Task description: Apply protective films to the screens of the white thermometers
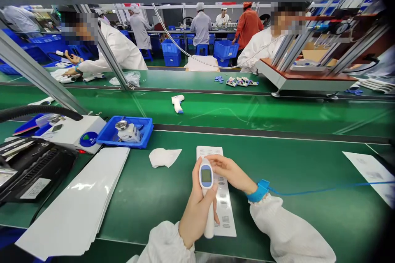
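Note:
My left hand [194,209] is wrapped round a white infrared thermometer [206,175] with a blue-edged grey display facing up. Its handle points down toward me. From the right, my right hand [235,174] closes its fingertips on the side of the thermometer's head; whether a small piece is between them is hidden. A blue wrist strap [259,191] with a cord circles my right wrist. Beneath both hands lies a white sheet of printed labels [226,218]. To the left of it is a crumpled white tissue [164,157].
At left are a stack of white sheets [77,197], a black device [37,168], a white box [74,131] and a blue tray [145,133] with a metal-topped bottle. Another thermometer [177,102] rides the green conveyor [262,111]. Beyond it, co-workers sit near a metal-framed fixture [308,78].

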The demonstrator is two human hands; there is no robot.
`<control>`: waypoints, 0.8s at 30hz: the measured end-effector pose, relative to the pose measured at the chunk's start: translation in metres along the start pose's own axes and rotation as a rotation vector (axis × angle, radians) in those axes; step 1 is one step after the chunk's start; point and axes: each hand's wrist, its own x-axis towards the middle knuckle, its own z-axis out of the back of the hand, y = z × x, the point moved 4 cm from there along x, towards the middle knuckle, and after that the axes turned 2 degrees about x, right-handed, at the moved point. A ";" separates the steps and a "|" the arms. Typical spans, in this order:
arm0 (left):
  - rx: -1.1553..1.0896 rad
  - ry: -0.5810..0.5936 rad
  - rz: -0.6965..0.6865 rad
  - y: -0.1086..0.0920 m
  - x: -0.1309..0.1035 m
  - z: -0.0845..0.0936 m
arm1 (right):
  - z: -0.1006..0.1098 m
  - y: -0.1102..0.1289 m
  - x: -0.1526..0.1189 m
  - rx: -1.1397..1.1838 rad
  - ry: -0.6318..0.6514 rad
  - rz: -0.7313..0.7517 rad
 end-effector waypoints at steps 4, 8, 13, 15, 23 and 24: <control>-0.087 0.015 0.141 0.027 -0.008 0.003 | 0.003 -0.014 -0.024 -0.358 -0.200 -0.058; -0.137 0.003 0.102 0.043 -0.005 0.012 | 0.005 -0.022 -0.059 -0.578 -0.308 -0.037; -0.107 -0.019 0.045 0.047 0.010 0.016 | 0.006 -0.028 -0.089 -0.743 -0.381 -0.014; -0.102 -0.024 0.041 0.048 0.014 0.014 | 0.005 -0.032 -0.093 -0.757 -0.399 -0.020; -0.056 -0.012 0.019 0.051 0.016 0.011 | -0.002 -0.034 -0.086 -0.720 -0.381 0.024; -0.051 -0.009 0.019 0.050 0.015 0.011 | -0.002 -0.033 -0.084 -0.720 -0.369 0.021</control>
